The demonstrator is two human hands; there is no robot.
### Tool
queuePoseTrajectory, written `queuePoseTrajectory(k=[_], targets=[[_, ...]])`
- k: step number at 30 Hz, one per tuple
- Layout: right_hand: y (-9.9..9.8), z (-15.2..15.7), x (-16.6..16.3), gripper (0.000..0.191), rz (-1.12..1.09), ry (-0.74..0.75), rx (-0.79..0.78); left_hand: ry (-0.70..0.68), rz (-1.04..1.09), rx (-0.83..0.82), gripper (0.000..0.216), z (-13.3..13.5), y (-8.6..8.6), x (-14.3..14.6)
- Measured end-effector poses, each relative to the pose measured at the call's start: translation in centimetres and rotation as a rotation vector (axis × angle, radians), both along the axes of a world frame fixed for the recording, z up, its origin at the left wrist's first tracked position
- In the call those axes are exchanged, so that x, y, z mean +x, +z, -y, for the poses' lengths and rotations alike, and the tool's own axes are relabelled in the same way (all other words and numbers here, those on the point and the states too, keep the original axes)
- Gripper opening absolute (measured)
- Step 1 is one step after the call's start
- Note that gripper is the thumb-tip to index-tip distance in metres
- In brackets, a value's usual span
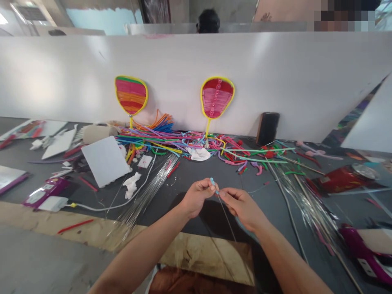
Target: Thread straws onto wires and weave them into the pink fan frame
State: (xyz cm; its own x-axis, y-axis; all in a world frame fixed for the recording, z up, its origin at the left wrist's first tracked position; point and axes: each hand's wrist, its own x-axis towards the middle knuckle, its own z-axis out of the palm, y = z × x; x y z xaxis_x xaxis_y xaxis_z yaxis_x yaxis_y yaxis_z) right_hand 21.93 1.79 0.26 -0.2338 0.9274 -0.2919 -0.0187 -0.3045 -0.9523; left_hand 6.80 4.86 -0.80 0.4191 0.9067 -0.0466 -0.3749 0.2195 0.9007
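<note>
Just over the table's front half, my two hands meet at a light blue pipe cleaner (pixel 212 182). My left hand (pixel 197 198) pinches its short upper end between thumb and fingers. Close against it on the right, my right hand (pixel 240 204) has its thumb and fingertips closed on the same pipe cleaner. A thin wire (pixel 227 219) hangs from between the hands towards the table's front edge. A length of light blue also shows below my right hand. How the wire and the pipe cleaner join is hidden by my fingers.
Two yellow-rimmed fans, one striped (pixel 131 96) and one pink-red (pixel 217 98), stand against the white partition (pixel 177 61). Colourful pipe cleaners (pixel 147 136) heap below. Wire bundles (pixel 153 192) lie both sides. A phone (pixel 268 128), red can (pixel 349 178) and purple glue guns (pixel 47 192) surround the area.
</note>
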Motion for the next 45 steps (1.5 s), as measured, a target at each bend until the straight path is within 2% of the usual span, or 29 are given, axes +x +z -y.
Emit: queuePoseTrajectory(k=[5, 8, 12, 15, 20, 26, 32, 40, 45], targets=[[-0.1, 0.2, -0.4, 0.037, -0.177, 0.022, -0.086, -0.029, 0.056, -0.015, 0.026, 0.2, 0.2, 0.1], [-0.7, 0.4, -0.9, 0.034, -0.202, -0.018, -0.04, -0.042, 0.068, -0.024, 0.024, 0.2, 0.3, 0.1], [-1.2, 0.5, -0.7, 0.031, -0.036, -0.104, 0.128, -0.017, 0.011, 0.022, 0.026, 0.2, 0.3, 0.1], [-0.7, 0.6, -0.3, 0.028, 0.103, -0.133, 0.192, 0.031, -0.05, 0.02, 0.03, 0.1, 0.2, 0.0], [0.4, 0.7, -0.4, 0.024, 0.29, -0.118, 0.288, 0.059, -0.187, 0.031, 0.035, -0.1, 0.2, -0.1], [0.4, 0.8, -0.7, 0.024, 0.429, -0.101, 0.389, 0.05, -0.335, 0.12, 0.034, -0.2, 0.4, -0.4], [0.0, 0.8, -0.8, 0.026, 0.431, -0.09, 0.387, 0.03, -0.429, 0.184, 0.035, -0.3, 0.4, -0.6], [-0.2, 0.7, -0.4, 0.031, 0.327, -0.031, 0.356, 0.022, -0.469, 0.24, 0.029, -0.3, 0.1, -0.8], [-0.8, 0.5, -0.4, 0.035, 0.171, 0.008, 0.244, 0.01, -0.411, 0.225, 0.03, -0.2, 0.0, -0.7]])
